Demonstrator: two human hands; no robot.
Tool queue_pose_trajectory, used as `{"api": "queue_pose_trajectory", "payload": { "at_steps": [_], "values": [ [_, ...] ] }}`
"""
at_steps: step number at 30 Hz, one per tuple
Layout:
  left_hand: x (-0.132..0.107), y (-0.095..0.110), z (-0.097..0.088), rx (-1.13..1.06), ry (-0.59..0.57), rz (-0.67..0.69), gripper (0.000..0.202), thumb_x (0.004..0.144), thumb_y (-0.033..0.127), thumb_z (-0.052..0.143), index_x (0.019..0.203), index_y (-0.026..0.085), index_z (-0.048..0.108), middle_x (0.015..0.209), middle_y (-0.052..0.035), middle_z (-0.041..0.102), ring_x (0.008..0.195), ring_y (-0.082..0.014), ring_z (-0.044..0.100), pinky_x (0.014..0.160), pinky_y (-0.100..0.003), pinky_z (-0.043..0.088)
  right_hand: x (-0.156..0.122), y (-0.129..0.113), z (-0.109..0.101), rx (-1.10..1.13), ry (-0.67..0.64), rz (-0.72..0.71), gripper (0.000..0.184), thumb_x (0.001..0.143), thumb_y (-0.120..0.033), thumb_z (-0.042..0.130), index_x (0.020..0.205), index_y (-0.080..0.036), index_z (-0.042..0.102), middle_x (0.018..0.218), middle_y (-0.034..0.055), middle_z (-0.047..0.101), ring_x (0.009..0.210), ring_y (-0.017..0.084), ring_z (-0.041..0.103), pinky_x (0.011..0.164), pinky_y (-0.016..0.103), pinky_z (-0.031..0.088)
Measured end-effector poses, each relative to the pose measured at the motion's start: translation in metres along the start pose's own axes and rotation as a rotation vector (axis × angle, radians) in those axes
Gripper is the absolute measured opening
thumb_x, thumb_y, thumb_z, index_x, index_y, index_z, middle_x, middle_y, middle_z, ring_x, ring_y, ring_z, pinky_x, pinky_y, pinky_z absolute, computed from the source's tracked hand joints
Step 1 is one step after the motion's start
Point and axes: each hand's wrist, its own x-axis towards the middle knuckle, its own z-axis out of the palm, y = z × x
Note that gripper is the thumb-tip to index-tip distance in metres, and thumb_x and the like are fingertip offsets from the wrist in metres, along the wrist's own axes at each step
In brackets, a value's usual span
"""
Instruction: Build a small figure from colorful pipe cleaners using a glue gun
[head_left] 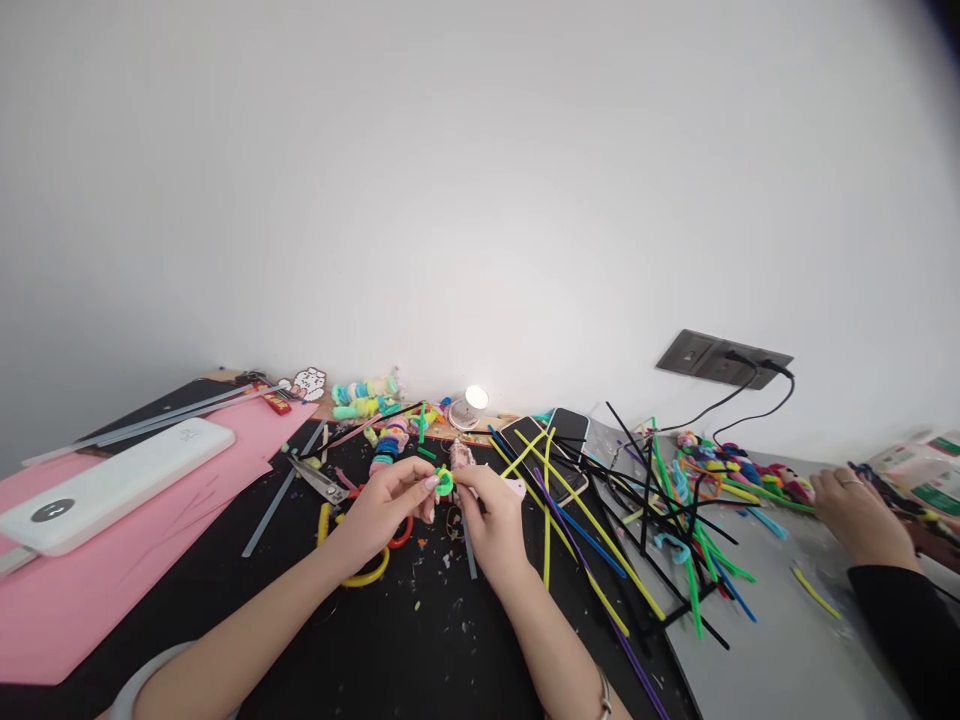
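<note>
Between my fingertips is a small coiled green pipe cleaner (pixel 444 484) with a bit of yellow at its top. My left hand (pixel 391 505) pinches it from the left, thumb and index finger together. On the other side my right hand (pixel 491 515) pinches its right edge. Scissors with yellow and red-orange handles (pixel 365 578) lie beside and partly under my left hand, their blades (pixel 319 480) pointing up and left. A striped pipe-cleaner figure (pixel 390 442) rests just beyond my left hand. Behind my right hand, a pinkish item (pixel 461 453) is partly hidden.
Pink sheets (pixel 150 560) bear a white power bank (pixel 120 485) at left. A small lit lamp (pixel 470 407) stands near the wall. Phones (pixel 555 455) and scattered pipe cleaners (pixel 667 530) lie at right, where another person's hand (pixel 862 515) works. A wall socket (pixel 724 360) holds plugged cables.
</note>
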Motion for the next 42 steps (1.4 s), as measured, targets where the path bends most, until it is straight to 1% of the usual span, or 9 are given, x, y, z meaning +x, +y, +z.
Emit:
{"api": "queue_pose_trajectory", "payload": {
  "at_steps": [4, 8, 11, 17, 20, 25, 30, 36, 42],
  "values": [
    [0.001, -0.003, -0.002, 0.003, -0.007, -0.02, 0.025, 0.085, 0.043, 0.057, 0.089, 0.018, 0.056, 0.064, 0.0022, 0.059, 0.06, -0.0148, 0.059, 0.063, -0.029, 0.048, 0.0, 0.005, -0.002, -0.016, 0.02, 0.02, 0.025, 0.091, -0.013, 0.046, 0.093, -0.022, 0.069, 0.09, 0.0073, 0.07, 0.088, 0.02, 0.065, 0.079, 0.032, 0.051],
    [0.002, -0.007, -0.003, 0.002, -0.047, -0.046, 0.025, 0.085, 0.042, 0.057, 0.094, 0.018, 0.059, 0.066, 0.0009, 0.062, 0.065, -0.0162, 0.062, 0.068, -0.031, 0.051, 0.002, 0.008, -0.005, -0.063, 0.067, -0.032, 0.023, 0.09, -0.014, 0.049, 0.09, -0.022, 0.071, 0.092, 0.0076, 0.069, 0.091, 0.021, 0.063, 0.082, 0.035, 0.051],
    [0.002, -0.008, -0.003, -0.009, -0.079, -0.048, 0.025, 0.083, 0.042, 0.06, 0.094, 0.018, 0.06, 0.068, 0.0009, 0.063, 0.066, -0.0161, 0.063, 0.068, -0.03, 0.052, 0.003, 0.008, -0.007, -0.109, 0.123, -0.065, 0.023, 0.091, -0.013, 0.05, 0.089, -0.023, 0.071, 0.089, 0.007, 0.069, 0.09, 0.021, 0.061, 0.082, 0.036, 0.05],
    [0.001, -0.006, -0.002, -0.054, -0.084, -0.059, 0.027, 0.085, 0.043, 0.059, 0.094, 0.017, 0.062, 0.079, -0.0012, 0.064, 0.065, -0.0141, 0.061, 0.066, -0.03, 0.052, 0.004, 0.005, -0.011, -0.238, 0.204, -0.105, 0.021, 0.091, -0.015, 0.053, 0.089, -0.023, 0.072, 0.088, 0.006, 0.069, 0.083, 0.02, 0.057, 0.075, 0.035, 0.047],
    [0.001, -0.004, -0.001, -0.083, -0.073, -0.055, 0.029, 0.086, 0.045, 0.057, 0.09, 0.017, 0.062, 0.08, -0.0016, 0.063, 0.065, -0.0139, 0.061, 0.067, -0.03, 0.052, 0.002, 0.006, -0.011, -0.263, 0.174, -0.12, 0.021, 0.091, -0.015, 0.053, 0.091, -0.023, 0.073, 0.09, 0.0059, 0.07, 0.084, 0.019, 0.061, 0.074, 0.034, 0.046],
    [-0.001, 0.0, 0.001, -0.061, -0.067, -0.03, 0.029, 0.086, 0.045, 0.055, 0.084, 0.017, 0.061, 0.077, -0.0012, 0.062, 0.063, -0.0141, 0.06, 0.066, -0.03, 0.052, 0.0, 0.009, -0.01, -0.245, 0.112, -0.155, 0.022, 0.091, -0.011, 0.054, 0.096, -0.022, 0.072, 0.099, 0.0072, 0.072, 0.089, 0.019, 0.065, 0.081, 0.035, 0.046],
    [-0.003, 0.001, 0.001, 0.117, -0.04, 0.048, 0.024, 0.089, 0.039, 0.051, 0.087, 0.018, 0.062, 0.075, 0.0, 0.063, 0.063, -0.0138, 0.06, 0.068, -0.028, 0.049, 0.0, 0.014, -0.007, -0.25, 0.096, -0.201, 0.022, 0.092, -0.011, 0.052, 0.098, -0.021, 0.071, 0.101, 0.0073, 0.073, 0.093, 0.019, 0.067, 0.092, 0.039, 0.044],
    [-0.002, -0.003, -0.002, 0.335, -0.023, 0.135, 0.021, 0.092, 0.032, 0.045, 0.09, 0.019, 0.063, 0.066, 0.0019, 0.064, 0.064, -0.0148, 0.061, 0.072, -0.027, 0.046, 0.0, 0.016, -0.005, -0.243, 0.089, -0.212, 0.022, 0.09, -0.008, 0.053, 0.097, -0.02, 0.07, 0.097, 0.0064, 0.073, 0.091, 0.019, 0.067, 0.089, 0.039, 0.046],
    [-0.002, 0.002, -0.001, 0.369, -0.016, 0.167, 0.02, 0.09, 0.025, 0.044, 0.085, 0.02, 0.063, 0.068, 0.0009, 0.067, 0.064, -0.0152, 0.062, 0.071, -0.027, 0.047, 0.001, 0.015, -0.005, -0.208, 0.047, -0.179, 0.022, 0.091, -0.01, 0.052, 0.099, -0.021, 0.07, 0.099, 0.0069, 0.072, 0.094, 0.02, 0.066, 0.088, 0.038, 0.05]
  ]
}}
